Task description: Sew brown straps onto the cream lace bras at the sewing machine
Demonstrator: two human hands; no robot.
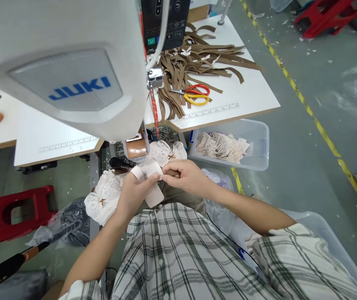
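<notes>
Just below the sewing machine head, my left hand is closed round a smooth white fabric band, one end of which hangs down past the fingers. My right hand pinches the band's upper edge, its fingertips close to my left thumb. A white lace bra cup with a small brown bow lies right behind the hands. Another lace cup with a similar bow rests at the left of my left hand. Whether the band joins these cups is hidden by my hands.
The sewing machine head looms at upper left. Brown fabric strips and scissors with red and yellow handles lie on the white table. A clear bin holds beige pieces. Red stools stand on the floor.
</notes>
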